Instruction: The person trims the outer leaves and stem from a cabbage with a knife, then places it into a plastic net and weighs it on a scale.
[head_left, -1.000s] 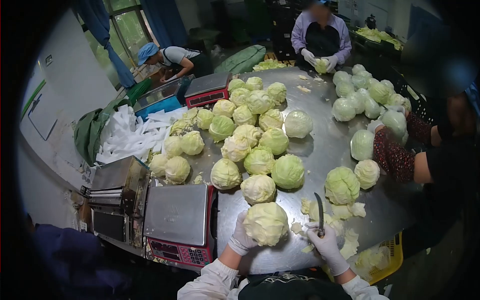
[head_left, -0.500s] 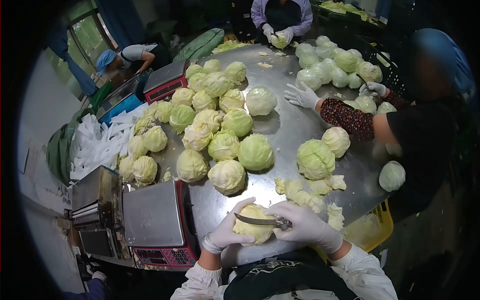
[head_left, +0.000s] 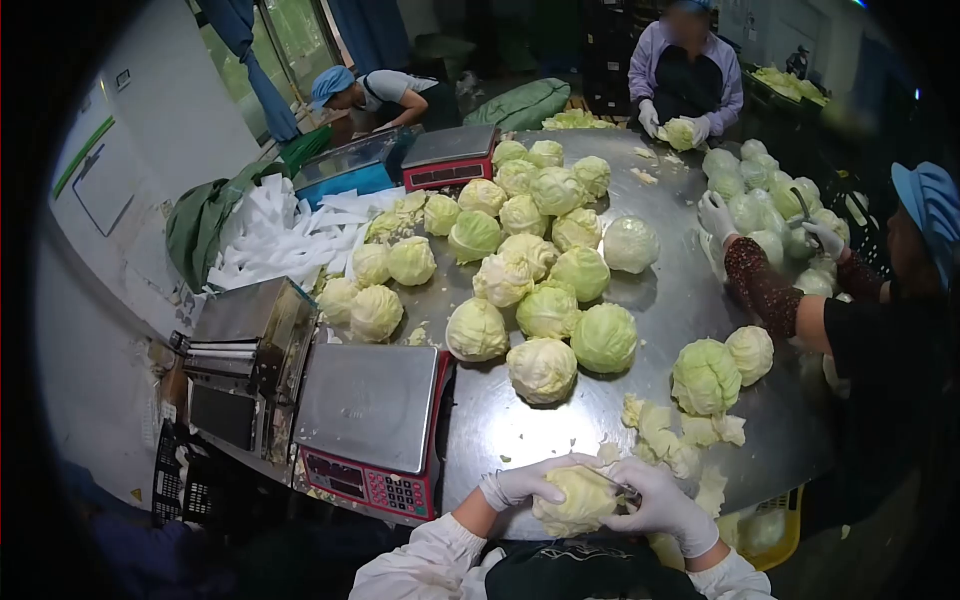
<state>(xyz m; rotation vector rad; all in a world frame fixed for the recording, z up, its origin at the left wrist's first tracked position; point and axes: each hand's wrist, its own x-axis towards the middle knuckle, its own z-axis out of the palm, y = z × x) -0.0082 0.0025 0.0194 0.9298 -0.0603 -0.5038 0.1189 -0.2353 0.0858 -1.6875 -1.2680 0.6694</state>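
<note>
My gloved left hand (head_left: 528, 483) wraps round the left side of a pale cabbage (head_left: 574, 508), just above the near edge of the steel table. In my gloved right hand (head_left: 662, 505) is a knife (head_left: 627, 493), its blade mostly hidden between the fingers and the cabbage's right side. The right fingers also touch the cabbage. Loose cabbage leaves (head_left: 668, 440) lie beyond my right hand. A whole cabbage (head_left: 542, 371) sits on the table past my left hand, at the front of a large pile.
A red digital scale (head_left: 372, 410) and a wrapping machine (head_left: 245, 345) stand at left. White strips (head_left: 270, 235) lie behind them. At right, a co-worker's arms (head_left: 765, 285) reach among wrapped cabbages (head_left: 752, 185). Below the table's right edge is a yellow basket (head_left: 785, 535).
The view has swung left and up. The knife has turned from lying across the cabbage's top to its right side. The right co-worker's hand has moved onto the wrapped cabbages.
</note>
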